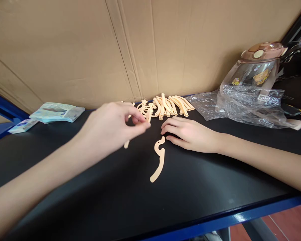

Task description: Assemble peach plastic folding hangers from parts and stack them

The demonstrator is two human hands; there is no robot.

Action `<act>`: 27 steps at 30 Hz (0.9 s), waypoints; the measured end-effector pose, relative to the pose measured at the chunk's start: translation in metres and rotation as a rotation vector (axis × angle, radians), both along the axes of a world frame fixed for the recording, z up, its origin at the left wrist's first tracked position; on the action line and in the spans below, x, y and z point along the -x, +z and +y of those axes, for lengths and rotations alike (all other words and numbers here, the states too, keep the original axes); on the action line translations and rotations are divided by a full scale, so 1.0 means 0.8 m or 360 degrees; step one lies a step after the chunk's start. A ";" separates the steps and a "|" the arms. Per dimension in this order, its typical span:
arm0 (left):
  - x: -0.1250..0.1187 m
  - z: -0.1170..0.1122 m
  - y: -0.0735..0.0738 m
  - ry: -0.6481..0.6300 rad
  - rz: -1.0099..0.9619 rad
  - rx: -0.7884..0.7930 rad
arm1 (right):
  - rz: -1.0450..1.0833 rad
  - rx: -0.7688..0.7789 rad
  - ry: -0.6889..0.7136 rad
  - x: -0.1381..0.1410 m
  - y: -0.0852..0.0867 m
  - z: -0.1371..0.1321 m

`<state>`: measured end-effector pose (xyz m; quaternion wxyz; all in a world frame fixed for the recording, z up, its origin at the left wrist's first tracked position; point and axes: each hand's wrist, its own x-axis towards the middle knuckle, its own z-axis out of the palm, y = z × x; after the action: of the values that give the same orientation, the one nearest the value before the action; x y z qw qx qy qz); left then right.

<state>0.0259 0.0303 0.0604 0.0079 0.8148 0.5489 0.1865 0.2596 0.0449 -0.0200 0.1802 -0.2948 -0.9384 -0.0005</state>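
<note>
My left hand [112, 122] is raised over the table, thumb and fingers pinching a small beige piece [148, 115], seen nearly edge-on. Below that hand, the end of another beige piece [126, 144] shows; the hand hides the rest. My right hand [183, 132] rests on the black tabletop, fingers stretched out and holding nothing. Just beside its fingertips lies a beige hook piece [157, 146], its lower end touching a curved beige arm [158, 167], like parts of a folding clothes hanger. Behind both hands sit a heap of curved arms [174, 105] and several hook pieces [146, 108].
A cardboard panel [185, 47] stands along the back. At right, clear plastic wrap [248, 107] lies before a bottle with a brown lid [264, 52]. Tissue packs [56, 112] lie at the back left. A blue edge [215, 224] borders the black table [203, 187].
</note>
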 end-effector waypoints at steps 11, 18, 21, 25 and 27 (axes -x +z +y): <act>-0.011 -0.029 -0.057 -0.0358 -0.0266 0.0282 | -0.0031 -0.0016 -0.0005 0.000 0.002 -0.004; -0.011 -0.029 -0.067 -0.0340 -0.0353 0.0381 | -0.0042 -0.0054 -0.0005 0.002 0.001 -0.002; -0.011 -0.031 -0.064 -0.0302 -0.0443 0.0433 | -0.0048 -0.0052 -0.0009 0.001 0.001 -0.003; -0.009 -0.030 -0.056 -0.0199 -0.0710 0.0608 | -0.0068 -0.0062 -0.0022 0.001 0.001 -0.003; -0.007 -0.027 -0.055 -0.0146 -0.0853 0.0765 | -0.0064 -0.0066 -0.0021 0.001 0.001 -0.003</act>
<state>0.0312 0.0083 0.0167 0.3510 0.7357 0.5184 0.2585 0.2591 0.0428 -0.0190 0.1672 -0.2970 -0.9397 -0.0271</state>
